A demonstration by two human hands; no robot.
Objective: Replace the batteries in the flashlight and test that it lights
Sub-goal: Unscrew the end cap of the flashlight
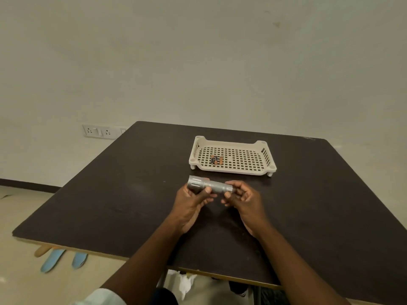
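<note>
The left hand (191, 202) clasped the ribbed grey metal flashlight (211, 186) by its head. The right hand (243, 195) pinched its tail, above the dark table (110, 194).

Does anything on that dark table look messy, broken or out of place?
Nothing stands out. The small batteries lie together in the cream perforated plastic tray, and the left hand and right hand hold the silver metal flashlight level.
</note>
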